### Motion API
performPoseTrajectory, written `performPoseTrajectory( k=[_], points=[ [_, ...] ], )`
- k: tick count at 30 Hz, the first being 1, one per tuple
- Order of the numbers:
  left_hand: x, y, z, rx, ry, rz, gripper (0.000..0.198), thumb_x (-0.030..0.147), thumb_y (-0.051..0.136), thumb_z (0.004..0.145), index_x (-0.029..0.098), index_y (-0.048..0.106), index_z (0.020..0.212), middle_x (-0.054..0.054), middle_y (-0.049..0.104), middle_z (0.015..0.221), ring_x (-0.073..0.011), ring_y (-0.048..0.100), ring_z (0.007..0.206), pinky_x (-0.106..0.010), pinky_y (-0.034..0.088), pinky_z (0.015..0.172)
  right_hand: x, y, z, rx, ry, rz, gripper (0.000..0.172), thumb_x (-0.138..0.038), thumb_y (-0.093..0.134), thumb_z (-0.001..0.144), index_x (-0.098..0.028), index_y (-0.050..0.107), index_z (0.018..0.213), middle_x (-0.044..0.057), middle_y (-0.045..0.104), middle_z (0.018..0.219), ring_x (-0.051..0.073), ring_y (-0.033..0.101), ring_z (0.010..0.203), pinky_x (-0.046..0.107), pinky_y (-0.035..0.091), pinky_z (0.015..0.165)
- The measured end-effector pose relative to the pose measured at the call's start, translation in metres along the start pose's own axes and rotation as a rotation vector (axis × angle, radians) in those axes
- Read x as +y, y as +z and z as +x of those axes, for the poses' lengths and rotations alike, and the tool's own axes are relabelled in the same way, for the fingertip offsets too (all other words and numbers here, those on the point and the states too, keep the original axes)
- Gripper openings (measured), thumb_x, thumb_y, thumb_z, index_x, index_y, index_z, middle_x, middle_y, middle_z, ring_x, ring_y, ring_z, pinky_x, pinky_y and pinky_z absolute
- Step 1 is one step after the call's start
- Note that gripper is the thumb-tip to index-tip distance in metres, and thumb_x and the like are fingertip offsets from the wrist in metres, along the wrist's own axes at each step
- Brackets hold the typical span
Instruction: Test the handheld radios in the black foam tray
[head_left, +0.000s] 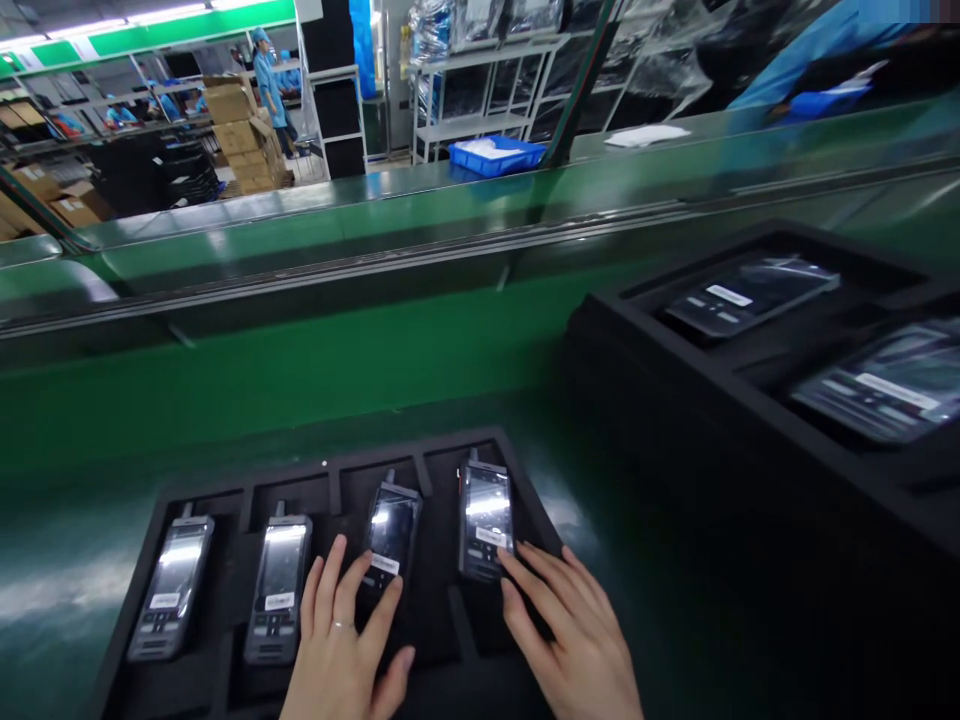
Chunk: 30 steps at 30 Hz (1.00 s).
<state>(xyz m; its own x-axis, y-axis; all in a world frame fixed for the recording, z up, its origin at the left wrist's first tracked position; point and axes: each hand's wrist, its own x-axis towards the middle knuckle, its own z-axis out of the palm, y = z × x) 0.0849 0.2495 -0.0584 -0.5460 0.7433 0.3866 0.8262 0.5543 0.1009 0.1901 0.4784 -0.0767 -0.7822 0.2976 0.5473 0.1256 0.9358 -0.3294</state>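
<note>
Left hand [341,650] flat on third handset [390,535], right hand [574,630] fingers splayed beside fourth handset [486,520]

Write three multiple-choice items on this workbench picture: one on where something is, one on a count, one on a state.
1. Where does the right hand rest?
A. On the blue bin
B. At the lower end of the rightmost handset
C. On the conveyor

2. How many handsets lie in the near foam tray?
A. Two
B. Four
C. Six

3. How is the left hand?
A. Open, fingers spread
C. Clenched in a fist
B. Gripping a box

Answers:
1 B: its fingers touch the rightmost handset.
2 B: one handset fills each of four slots.
3 A: it lies flat, fingers reaching the third handset.
</note>
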Motion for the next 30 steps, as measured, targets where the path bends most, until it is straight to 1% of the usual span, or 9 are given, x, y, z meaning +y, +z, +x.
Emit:
performPoseTrajectory(
  k=[4,9,14,20,23,25,28,30],
  points=[
    [0.002,0.006,-0.002,0.042,-0.023,-0.022,0.041,0.028,0.058,0.083,0.026,0.060,0.123,-0.014,0.054,0.132,-0.0404,0.028,0.144,-0.056,0.041,0.102,-0.001,0.001,0.001,0.032,0.002,0.004,0.024,-0.030,0.050,0.098,-0.021,0.065,0.115,0.006,0.071,0.105,0.026,0.068,0.097,0.052,0.048,0.096],
    [0.005,0.013,-0.003,0.124,-0.068,-0.074,0.038,0.030,0.058,0.082,0.027,0.060,0.120,-0.014,0.056,0.128,-0.0408,0.034,0.141,-0.057,0.041,0.100,-0.002,0.000,0.003,0.028,-0.006,0.000,0.022,-0.030,0.049,0.099,-0.021,0.065,0.113,0.006,0.071,0.103,0.025,0.067,0.096,0.051,0.047,0.096],
    [0.007,0.012,0.000,0.119,-0.066,-0.044,0.036,0.030,0.056,0.084,0.028,0.059,0.119,-0.014,0.055,0.128,-0.0413,0.033,0.141,-0.060,0.041,0.098,-0.003,-0.002,0.004,0.023,0.000,-0.009,0.022,-0.028,0.050,0.099,-0.021,0.065,0.113,0.006,0.071,0.104,0.025,0.067,0.096,0.051,0.048,0.094],
    [0.008,0.009,0.000,0.106,-0.067,-0.069,0.036,0.027,0.055,0.085,0.026,0.058,0.121,-0.014,0.055,0.127,-0.0422,0.039,0.136,-0.060,0.043,0.096,-0.007,-0.005,0.004,0.007,0.007,-0.017,0.023,-0.022,0.049,0.098,-0.021,0.065,0.115,0.006,0.070,0.103,0.024,0.067,0.097,0.052,0.050,0.095],
    [0.006,0.007,-0.001,0.082,-0.052,-0.081,0.037,0.027,0.056,0.085,0.026,0.058,0.122,-0.014,0.054,0.128,-0.0442,0.040,0.134,-0.061,0.044,0.096,-0.008,-0.005,0.003,0.005,0.018,-0.021,0.024,-0.022,0.050,0.098,-0.020,0.064,0.117,0.006,0.070,0.104,0.024,0.067,0.098,0.053,0.050,0.095],
    [0.005,0.006,-0.002,0.050,-0.030,-0.073,0.039,0.022,0.055,0.085,0.024,0.057,0.124,-0.016,0.052,0.130,-0.0454,0.037,0.136,-0.062,0.043,0.096,-0.007,-0.004,0.003,0.004,0.021,-0.021,0.024,-0.022,0.049,0.098,-0.019,0.064,0.116,0.007,0.070,0.104,0.025,0.067,0.098,0.053,0.050,0.094],
    [0.006,0.004,-0.002,0.018,-0.008,-0.046,0.043,0.011,0.050,0.084,0.020,0.056,0.126,-0.019,0.050,0.131,-0.0449,0.031,0.140,-0.063,0.041,0.098,-0.005,-0.002,0.004,0.005,0.015,-0.017,0.023,-0.024,0.049,0.098,-0.019,0.065,0.115,0.007,0.070,0.105,0.025,0.067,0.098,0.054,0.049,0.095],
    [0.008,0.005,-0.001,0.036,-0.028,-0.062,0.040,0.013,0.049,0.086,0.020,0.057,0.124,-0.019,0.050,0.131,-0.0435,0.028,0.142,-0.062,0.039,0.100,-0.004,-0.002,0.004,0.011,0.011,-0.014,0.023,-0.025,0.049,0.099,-0.020,0.065,0.115,0.007,0.070,0.104,0.025,0.067,0.097,0.054,0.049,0.096]
  ],
)
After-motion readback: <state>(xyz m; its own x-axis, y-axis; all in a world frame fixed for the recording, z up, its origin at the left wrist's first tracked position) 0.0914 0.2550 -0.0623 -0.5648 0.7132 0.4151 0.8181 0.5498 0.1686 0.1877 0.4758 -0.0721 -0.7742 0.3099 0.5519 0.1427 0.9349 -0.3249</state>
